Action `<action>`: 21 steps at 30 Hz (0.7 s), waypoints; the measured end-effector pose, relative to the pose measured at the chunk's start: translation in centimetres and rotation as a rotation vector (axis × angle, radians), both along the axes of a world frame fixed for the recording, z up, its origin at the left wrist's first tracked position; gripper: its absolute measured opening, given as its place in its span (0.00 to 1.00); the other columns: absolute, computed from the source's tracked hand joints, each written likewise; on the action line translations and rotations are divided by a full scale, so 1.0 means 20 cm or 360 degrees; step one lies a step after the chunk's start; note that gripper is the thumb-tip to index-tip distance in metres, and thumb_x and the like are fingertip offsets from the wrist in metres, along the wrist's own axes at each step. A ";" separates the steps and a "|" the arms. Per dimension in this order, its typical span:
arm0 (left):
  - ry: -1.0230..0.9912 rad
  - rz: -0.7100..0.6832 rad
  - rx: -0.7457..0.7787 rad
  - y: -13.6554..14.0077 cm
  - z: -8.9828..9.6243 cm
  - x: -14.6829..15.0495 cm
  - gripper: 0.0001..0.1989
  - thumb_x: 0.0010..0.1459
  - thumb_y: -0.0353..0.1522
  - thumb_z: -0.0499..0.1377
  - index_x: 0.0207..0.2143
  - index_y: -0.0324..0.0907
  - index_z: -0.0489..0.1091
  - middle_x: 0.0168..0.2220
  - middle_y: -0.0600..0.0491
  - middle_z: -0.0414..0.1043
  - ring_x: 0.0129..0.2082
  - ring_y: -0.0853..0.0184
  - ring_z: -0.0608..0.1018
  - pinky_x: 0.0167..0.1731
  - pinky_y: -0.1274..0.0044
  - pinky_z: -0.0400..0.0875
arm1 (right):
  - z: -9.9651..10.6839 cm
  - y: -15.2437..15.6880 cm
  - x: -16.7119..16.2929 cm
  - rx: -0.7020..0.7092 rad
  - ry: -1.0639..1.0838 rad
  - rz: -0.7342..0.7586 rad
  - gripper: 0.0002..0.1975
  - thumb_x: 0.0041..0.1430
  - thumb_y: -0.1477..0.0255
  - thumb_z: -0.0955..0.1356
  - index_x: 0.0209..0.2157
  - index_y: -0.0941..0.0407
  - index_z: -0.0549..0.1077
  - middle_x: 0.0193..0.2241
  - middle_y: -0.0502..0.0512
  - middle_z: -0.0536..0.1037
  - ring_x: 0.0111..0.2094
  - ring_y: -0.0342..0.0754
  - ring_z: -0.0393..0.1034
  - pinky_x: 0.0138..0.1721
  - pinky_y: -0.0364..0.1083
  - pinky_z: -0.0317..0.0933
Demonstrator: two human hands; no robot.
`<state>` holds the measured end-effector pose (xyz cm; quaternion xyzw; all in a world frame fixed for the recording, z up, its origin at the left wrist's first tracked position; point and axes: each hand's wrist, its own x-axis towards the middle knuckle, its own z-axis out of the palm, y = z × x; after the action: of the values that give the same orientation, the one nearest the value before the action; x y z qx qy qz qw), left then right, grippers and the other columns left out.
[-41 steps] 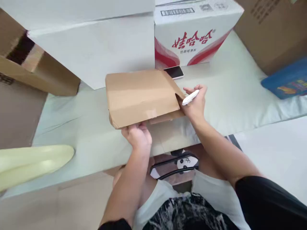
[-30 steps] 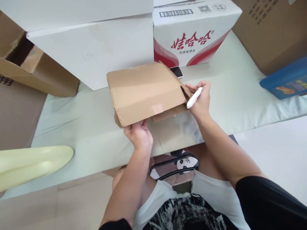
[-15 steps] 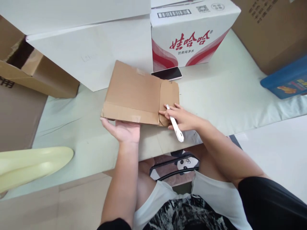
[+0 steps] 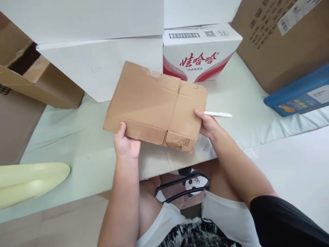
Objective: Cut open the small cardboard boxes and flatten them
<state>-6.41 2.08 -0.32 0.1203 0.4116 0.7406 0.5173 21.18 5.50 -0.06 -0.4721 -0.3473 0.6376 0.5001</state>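
Note:
A flattened brown cardboard box is held up, tilted, above the covered table, its creased flap end on the right. My left hand grips the near left edge, thumb on top and fingers underneath. At the right edge, my right hand pinches the flap with its thumb on top. That same hand also keeps a slim white box cutter, which points out to the right. Most of my right fingers are hidden beneath the cardboard.
Behind stand white cartons and a white and red carton. Brown boxes are at the right and an open brown carton at the left. A blue package lies right; a pale yellow object lies left on the table.
The cardboard's flap end has swung out flat to the right. My left thumb has come over its edge, and my right hand has moved right to grip the flap. The phone is now hidden.

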 end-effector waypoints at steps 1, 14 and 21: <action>-0.0015 -0.0026 -0.0028 0.00 0.00 0.00 0.10 0.57 0.34 0.67 0.43 0.45 0.76 0.55 0.49 0.80 0.60 0.58 0.77 0.56 0.68 0.77 | 0.01 -0.02 -0.01 -0.0010 0.0018 0.0018 0.30 0.35 0.52 0.81 0.36 0.51 0.71 0.31 0.52 0.81 0.31 0.49 0.76 0.29 0.48 0.74; -0.0118 -0.0317 -0.0254 -0.04 0.08 0.02 0.15 0.48 0.41 0.68 0.37 0.44 0.76 0.44 0.48 0.78 0.43 0.60 0.83 0.36 0.71 0.79 | 0.41 -0.50 0.60 0.0369 -0.0980 -0.1635 0.22 0.41 0.54 0.73 0.19 0.46 0.56 0.20 0.49 0.53 0.16 0.42 0.39 0.19 0.49 0.28; -0.0101 -0.0372 -0.0266 0.00 0.08 0.09 0.16 0.44 0.42 0.68 0.34 0.42 0.77 0.40 0.49 0.77 0.40 0.60 0.82 0.37 0.71 0.77 | 0.44 -0.27 0.66 0.0369 -0.1375 -0.1465 0.16 0.55 0.46 0.67 0.37 0.41 0.73 0.33 0.59 0.77 0.29 0.53 0.76 0.19 0.52 0.60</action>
<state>-4.71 1.99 1.23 0.1003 0.4385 0.6420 0.6209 34.30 0.12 8.79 -0.7301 -0.3460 0.0683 0.5853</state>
